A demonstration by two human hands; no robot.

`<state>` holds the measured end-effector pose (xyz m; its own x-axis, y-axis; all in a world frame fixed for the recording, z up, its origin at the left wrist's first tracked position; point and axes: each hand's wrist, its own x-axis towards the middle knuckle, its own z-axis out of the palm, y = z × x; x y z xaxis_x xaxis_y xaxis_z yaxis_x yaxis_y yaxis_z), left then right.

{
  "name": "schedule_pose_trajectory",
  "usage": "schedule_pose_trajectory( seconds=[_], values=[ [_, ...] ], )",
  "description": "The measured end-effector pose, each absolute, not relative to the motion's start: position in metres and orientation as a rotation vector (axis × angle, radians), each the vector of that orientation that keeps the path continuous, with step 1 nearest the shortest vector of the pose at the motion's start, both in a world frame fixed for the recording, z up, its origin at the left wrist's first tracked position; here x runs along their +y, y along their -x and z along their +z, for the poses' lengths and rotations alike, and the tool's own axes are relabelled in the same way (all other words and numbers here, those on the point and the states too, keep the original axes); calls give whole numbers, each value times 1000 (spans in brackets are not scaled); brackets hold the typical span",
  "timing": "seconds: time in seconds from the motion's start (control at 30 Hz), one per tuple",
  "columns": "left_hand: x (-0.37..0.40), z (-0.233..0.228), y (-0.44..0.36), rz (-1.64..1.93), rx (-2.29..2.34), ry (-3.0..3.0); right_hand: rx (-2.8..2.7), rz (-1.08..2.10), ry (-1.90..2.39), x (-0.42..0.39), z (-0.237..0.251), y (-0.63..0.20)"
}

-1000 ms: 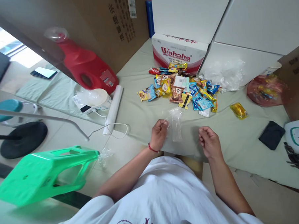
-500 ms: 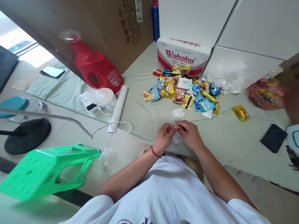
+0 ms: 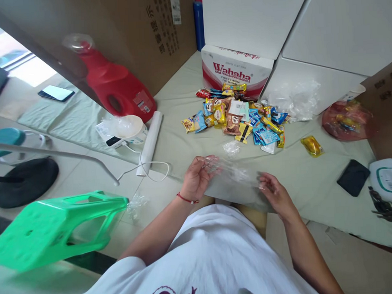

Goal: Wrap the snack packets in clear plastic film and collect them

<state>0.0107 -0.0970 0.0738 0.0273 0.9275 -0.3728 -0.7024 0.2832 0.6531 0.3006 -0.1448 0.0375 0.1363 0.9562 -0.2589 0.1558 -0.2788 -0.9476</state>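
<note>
Between my hands a clear plastic bag (image 3: 238,173) is stretched out, thin and see-through. My left hand (image 3: 199,177), with a red cord bracelet at the wrist, pinches its left end. At the right end, my right hand (image 3: 276,192) has its fingers closed on the bag's edge. Just beyond the bag lies a small crumpled clear plastic piece (image 3: 231,148) on the pale green cloth (image 3: 183,154). Farther off, a heap of wrapped snacks (image 3: 232,123) rests in front of the Wahaba-style white and red carton (image 3: 236,69). A single yellow packet (image 3: 312,146) lies apart, right of the heap.
A red jug (image 3: 118,81), a paper cup (image 3: 138,128) and a white roll (image 3: 150,142) stand or lie left. The green stool (image 3: 56,229) is tipped over. On the right are crumpled clear bags (image 3: 294,100), a reddish bag (image 3: 347,121) and a black wallet-like item (image 3: 353,178).
My hands were close together, fingers on crumpled clear plastic. Now they have moved apart, left and right, and the plastic bag is spread between them.
</note>
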Motion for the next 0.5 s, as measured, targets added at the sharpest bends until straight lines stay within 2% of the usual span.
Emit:
schedule_pose_trajectory(
  seconds=[0.23,0.4,0.5],
  values=[
    [-109,85,-17,1346,889,-439,-1081,1280,1574,-120,50,-280],
    [-129,61,14,1181,1302,-572,-1038,1266,1467,-105,58,-270],
    [-142,60,20,1207,1595,-1012,-1142,1266,1450,-107,59,-264]
  ],
)
